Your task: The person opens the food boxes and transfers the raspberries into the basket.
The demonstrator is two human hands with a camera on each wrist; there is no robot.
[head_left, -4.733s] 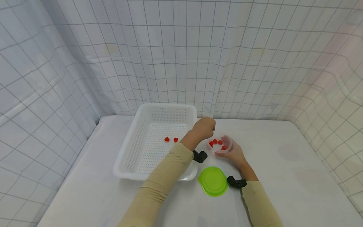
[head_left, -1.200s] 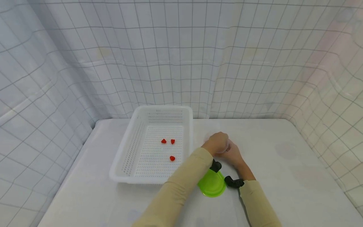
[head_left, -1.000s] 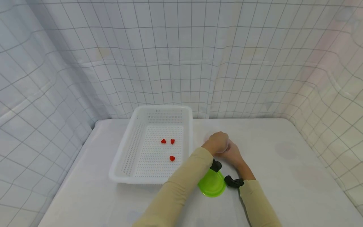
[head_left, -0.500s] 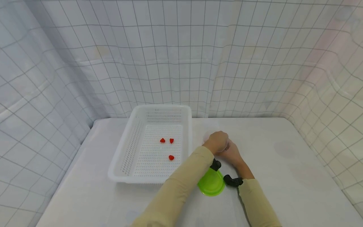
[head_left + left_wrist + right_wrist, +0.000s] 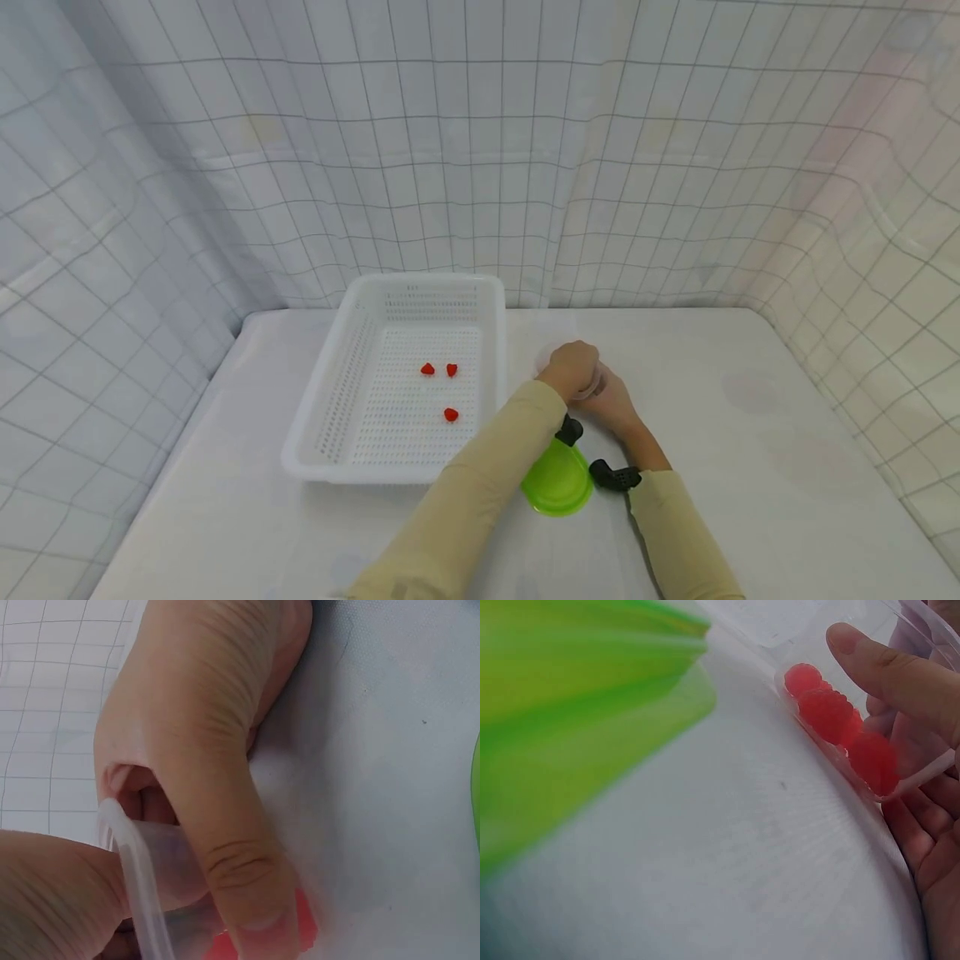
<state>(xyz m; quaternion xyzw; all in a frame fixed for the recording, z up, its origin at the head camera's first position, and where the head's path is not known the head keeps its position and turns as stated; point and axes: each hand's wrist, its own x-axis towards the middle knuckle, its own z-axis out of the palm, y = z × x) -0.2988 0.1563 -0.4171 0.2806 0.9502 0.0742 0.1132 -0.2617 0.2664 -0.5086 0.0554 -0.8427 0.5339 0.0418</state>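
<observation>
My left hand (image 5: 572,367) grips the rim side of a clear plastic container (image 5: 146,892), its thumb lying down along the wall in the left wrist view. From the right, my right hand (image 5: 613,407) holds the same container, its palm and fingers (image 5: 911,825) around the lower side. Several red raspberries (image 5: 825,712) sit together inside, against the wall nearest the right wrist camera. From the head view the hands cover most of the container. Just in front of the hands a green lid (image 5: 557,487) lies on the table, partly under my left wrist.
A white perforated basket (image 5: 300,454) stands left of the container. Three red pieces (image 5: 451,414) lie spread on its floor. My left forearm (image 5: 465,492) crosses its front right corner. White curtains with a grid pattern (image 5: 420,150) hang behind and at both sides of the table.
My left hand has come down from above the basket's right edge onto the container. A third red piece now shows in the basket. Over the last second the hands have barely moved.
</observation>
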